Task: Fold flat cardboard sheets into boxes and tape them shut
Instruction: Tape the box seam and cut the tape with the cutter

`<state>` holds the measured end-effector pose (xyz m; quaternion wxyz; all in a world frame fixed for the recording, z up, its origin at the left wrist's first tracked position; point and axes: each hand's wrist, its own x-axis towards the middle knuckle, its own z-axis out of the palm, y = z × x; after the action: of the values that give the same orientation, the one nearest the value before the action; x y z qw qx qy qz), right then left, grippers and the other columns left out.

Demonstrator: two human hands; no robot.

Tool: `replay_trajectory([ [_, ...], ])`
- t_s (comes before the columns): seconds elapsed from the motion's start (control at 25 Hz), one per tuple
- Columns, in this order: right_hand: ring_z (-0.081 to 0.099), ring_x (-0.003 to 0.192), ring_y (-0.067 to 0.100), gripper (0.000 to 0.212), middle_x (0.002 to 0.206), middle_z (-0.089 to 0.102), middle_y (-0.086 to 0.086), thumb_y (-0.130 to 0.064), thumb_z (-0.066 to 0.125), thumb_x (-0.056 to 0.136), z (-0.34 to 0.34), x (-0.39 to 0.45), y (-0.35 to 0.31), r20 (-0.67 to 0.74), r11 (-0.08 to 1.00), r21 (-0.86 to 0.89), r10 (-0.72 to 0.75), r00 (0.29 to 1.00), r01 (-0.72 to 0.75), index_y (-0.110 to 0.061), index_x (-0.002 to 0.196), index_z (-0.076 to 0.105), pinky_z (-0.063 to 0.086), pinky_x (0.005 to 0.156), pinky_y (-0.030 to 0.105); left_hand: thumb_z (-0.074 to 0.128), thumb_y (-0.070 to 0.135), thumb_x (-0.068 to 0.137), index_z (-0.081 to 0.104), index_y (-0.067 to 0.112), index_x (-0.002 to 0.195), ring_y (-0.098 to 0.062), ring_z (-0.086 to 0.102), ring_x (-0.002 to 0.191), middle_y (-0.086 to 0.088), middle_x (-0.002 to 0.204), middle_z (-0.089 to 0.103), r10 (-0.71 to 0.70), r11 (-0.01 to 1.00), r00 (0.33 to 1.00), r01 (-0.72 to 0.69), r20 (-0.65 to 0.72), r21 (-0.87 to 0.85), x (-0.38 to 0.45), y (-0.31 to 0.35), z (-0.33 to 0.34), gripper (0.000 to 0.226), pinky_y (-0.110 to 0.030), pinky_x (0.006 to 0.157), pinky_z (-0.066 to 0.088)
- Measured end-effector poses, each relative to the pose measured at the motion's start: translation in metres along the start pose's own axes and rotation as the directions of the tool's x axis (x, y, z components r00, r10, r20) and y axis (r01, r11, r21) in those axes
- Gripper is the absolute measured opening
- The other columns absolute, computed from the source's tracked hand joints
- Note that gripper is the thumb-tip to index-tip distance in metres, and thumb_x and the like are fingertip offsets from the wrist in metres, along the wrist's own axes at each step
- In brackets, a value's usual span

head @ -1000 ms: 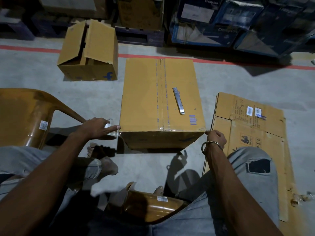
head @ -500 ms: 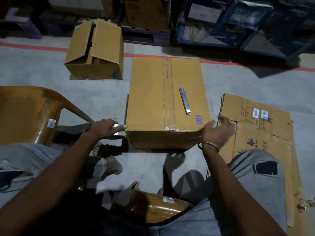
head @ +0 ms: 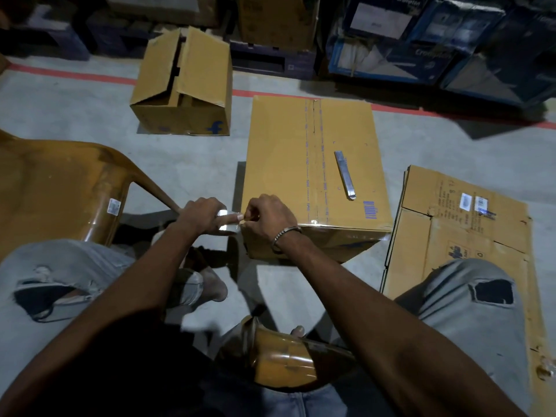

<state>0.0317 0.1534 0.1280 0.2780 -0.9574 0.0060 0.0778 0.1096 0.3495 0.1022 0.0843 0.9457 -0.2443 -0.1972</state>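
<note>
Our hands meet at the taped box's near-left corner.

Our right hand point(head: 270, 218) has crossed from the box's point(head: 313, 164) right corner and now pinches clear tape point(head: 224, 213) beside our left hand point(head: 200, 216), which holds the tape roll. The box sits at twelve o'clock, flat sheets point(head: 463, 236) at three.

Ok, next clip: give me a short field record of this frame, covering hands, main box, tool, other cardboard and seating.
left hand: holds a clear tape roll beside the box's near left corner
right hand: pinches the tape end at that corner
taped box: closed, tape along the centre seam
metal cutter: lying on the box top, untouched
open box: behind, flaps up
flat cardboard sheets: stacked on the floor to the right
chair: plastic, on the left
</note>
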Motion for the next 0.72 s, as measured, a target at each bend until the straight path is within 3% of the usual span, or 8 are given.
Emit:
replay_trajectory([
  [0.12, 0.064, 0.087, 0.02, 0.018, 0.09, 0.067, -0.004, -0.019, 0.081, 0.081, -0.011, -0.004, 0.022, 0.092, 1.0, 0.003, 0.004, 0.996, -0.004, -0.025, 0.085, 0.065, 0.053, 0.072, 0.032, 0.044, 0.087, 0.084, 0.062, 0.019, 0.065, -0.022, 0.062, 0.065, -0.002, 0.065, 0.063, -0.001, 0.999, 1.0, 0.001, 0.009, -0.042, 0.001, -0.002, 0.002, 0.074, -0.034, 0.065, 0.042],
  [0.24, 0.064, 0.083, 0.023, 0.019, 0.084, 0.064, -0.004, -0.018, 0.075, 0.085, -0.037, -0.014, 0.064, 0.147, 0.989, -0.137, -0.043, 0.988, 0.063, -0.028, 0.084, 0.059, 0.046, 0.066, 0.029, 0.047, 0.085, 0.086, 0.065, 0.015, 0.068, -0.023, 0.063, 0.067, -0.004, 0.066, 0.064, -0.011, 0.997, 1.0, 0.013, 0.028, -0.072, 0.001, 0.0, 0.001, 0.075, -0.034, 0.065, 0.043],
  [0.36, 0.064, 0.083, 0.027, 0.02, 0.083, 0.063, -0.001, -0.021, 0.07, 0.089, -0.075, -0.033, 0.117, 0.176, 0.96, -0.279, 0.015, 0.984, 0.035, -0.028, 0.082, 0.053, 0.044, 0.064, 0.031, 0.044, 0.09, 0.082, 0.065, 0.015, 0.067, -0.023, 0.063, 0.067, -0.004, 0.066, 0.065, -0.018, 0.996, 0.999, 0.02, 0.028, -0.086, 0.0, 0.001, 0.0, 0.079, -0.036, 0.068, 0.046],
  [0.56, 0.06, 0.087, 0.027, 0.023, 0.092, 0.062, 0.003, -0.026, 0.073, 0.088, -0.144, -0.078, 0.207, 0.167, 0.861, -0.49, 0.25, 0.954, -0.14, -0.026, 0.09, 0.05, 0.044, 0.066, 0.033, 0.046, 0.084, 0.084, 0.067, 0.014, 0.07, -0.022, 0.063, 0.067, -0.005, 0.067, 0.064, -0.019, 0.998, 0.999, 0.021, 0.031, -0.067, -0.001, 0.004, -0.003, 0.075, -0.034, 0.063, 0.042],
  [0.64, 0.06, 0.088, 0.024, 0.035, 0.096, 0.064, 0.002, -0.026, 0.085, 0.08, -0.158, -0.091, 0.229, 0.103, 0.833, -0.481, 0.366, 0.925, -0.276, -0.026, 0.093, 0.052, 0.05, 0.067, 0.034, 0.043, 0.087, 0.083, 0.066, 0.013, 0.069, -0.021, 0.062, 0.064, -0.004, 0.065, 0.063, 0.0, 0.999, 1.0, 0.001, 0.001, -0.044, -0.001, 0.004, -0.004, 0.078, -0.034, 0.063, 0.043],
  [0.72, 0.064, 0.088, 0.024, 0.038, 0.097, 0.066, 0.003, -0.017, 0.087, 0.075, -0.159, -0.094, 0.24, -0.024, 0.823, -0.364, 0.46, 0.887, -0.437, -0.023, 0.095, 0.055, 0.056, 0.07, 0.037, 0.043, 0.09, 0.081, 0.064, 0.012, 0.066, -0.02, 0.061, 0.06, -0.003, 0.061, 0.062, 0.013, 0.999, 0.999, -0.015, -0.035, -0.052, -0.002, 0.003, -0.004, 0.082, -0.034, 0.061, 0.043],
])
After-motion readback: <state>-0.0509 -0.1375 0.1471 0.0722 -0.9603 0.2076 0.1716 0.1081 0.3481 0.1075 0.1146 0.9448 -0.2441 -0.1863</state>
